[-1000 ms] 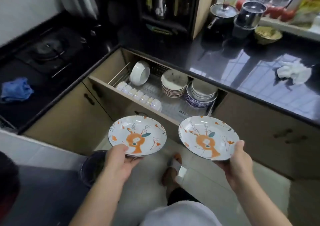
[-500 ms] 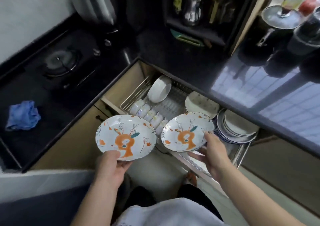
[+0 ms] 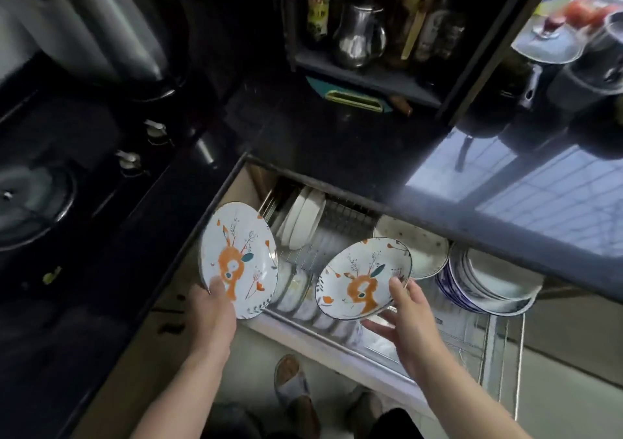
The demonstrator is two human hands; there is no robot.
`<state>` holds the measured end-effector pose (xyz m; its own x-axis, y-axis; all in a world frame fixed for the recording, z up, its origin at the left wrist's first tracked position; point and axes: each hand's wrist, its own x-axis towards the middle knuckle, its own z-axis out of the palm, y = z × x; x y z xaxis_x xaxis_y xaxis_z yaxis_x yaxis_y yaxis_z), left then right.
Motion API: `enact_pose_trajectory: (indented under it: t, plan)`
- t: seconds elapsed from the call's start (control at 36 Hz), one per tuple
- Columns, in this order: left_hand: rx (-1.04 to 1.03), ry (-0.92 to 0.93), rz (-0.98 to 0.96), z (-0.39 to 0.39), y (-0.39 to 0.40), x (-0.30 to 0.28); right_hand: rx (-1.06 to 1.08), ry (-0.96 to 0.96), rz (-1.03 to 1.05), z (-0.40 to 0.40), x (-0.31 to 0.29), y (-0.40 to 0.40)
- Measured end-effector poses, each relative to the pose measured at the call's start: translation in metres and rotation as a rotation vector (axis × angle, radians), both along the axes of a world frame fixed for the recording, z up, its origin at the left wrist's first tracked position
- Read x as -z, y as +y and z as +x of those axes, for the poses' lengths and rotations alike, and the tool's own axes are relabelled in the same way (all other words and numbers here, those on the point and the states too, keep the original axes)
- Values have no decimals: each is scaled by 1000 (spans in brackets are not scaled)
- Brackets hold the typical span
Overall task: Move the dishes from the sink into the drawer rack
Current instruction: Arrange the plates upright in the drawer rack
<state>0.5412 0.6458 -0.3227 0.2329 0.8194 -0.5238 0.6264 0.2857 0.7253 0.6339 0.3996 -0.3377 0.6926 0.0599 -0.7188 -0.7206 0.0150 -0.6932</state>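
Drawer rack (image 3: pixel 340 229) open; left plate (image 3: pixel 239 260) tilted upright, right plate (image 3: pixel 364 277) flatter.

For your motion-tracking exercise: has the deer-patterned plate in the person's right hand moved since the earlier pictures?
Yes. The deer-patterned plate held by the right hand has gone from in front of the open drawer rack to over it, near the speckled bowl.
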Motion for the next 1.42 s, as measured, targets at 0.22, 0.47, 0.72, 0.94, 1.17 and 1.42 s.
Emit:
enact_pose_trajectory:
  t: [0.22, 0.47, 0.72, 0.94, 1.17, 1.42]
  plan:
    - [225, -59, 118, 35, 29, 45, 76, 28, 11, 39, 57, 69]
    - [378, -26, 320, 41, 48, 100, 5, -133, -246, 72, 123, 125]
    - [358, -77, 310, 56, 56, 113, -151, -265, -471, 84, 150, 162]
    - [315, -181, 200, 51, 52, 105, -155, -215, -534, 107, 150, 191]
    - [255, -198, 177, 50, 53, 103, -230, -194, -538, 123, 152, 204]
    - [249, -218, 138, 48, 53, 106, -237, -176, -433, 120, 151, 188]
